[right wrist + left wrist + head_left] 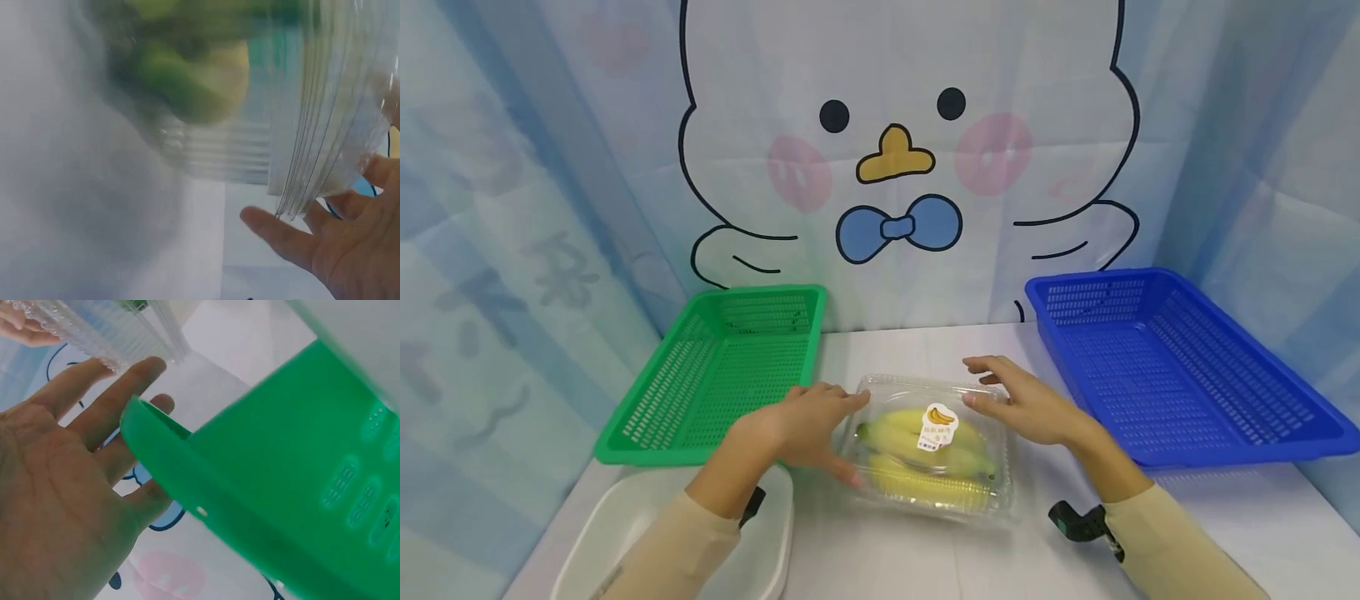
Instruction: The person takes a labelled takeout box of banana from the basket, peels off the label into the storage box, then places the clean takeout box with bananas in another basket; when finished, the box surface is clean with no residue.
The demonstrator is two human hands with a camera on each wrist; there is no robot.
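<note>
Fingers spread apart on both the left hand (816,427) and right hand (1030,408), I flank the clear box (910,387) of bananas (891,437), between green basket (700,458) and blue basket (1225,457); contact I can't tell. I'd call this lining up; next calls for even side pressure.

Clear lidded box (917,397) between the hands (812,429) (1030,407); yellow-green bananas (895,440) inside.

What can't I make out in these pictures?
Head view: print on the sticker, too small.
Head view: part of the white basin, covered by the left sleeve and cut off by the bottom edge.
Left wrist view: part of the left hand, hidden by the green basket.
Right wrist view: the bananas, blurred inside the clear box.
</note>
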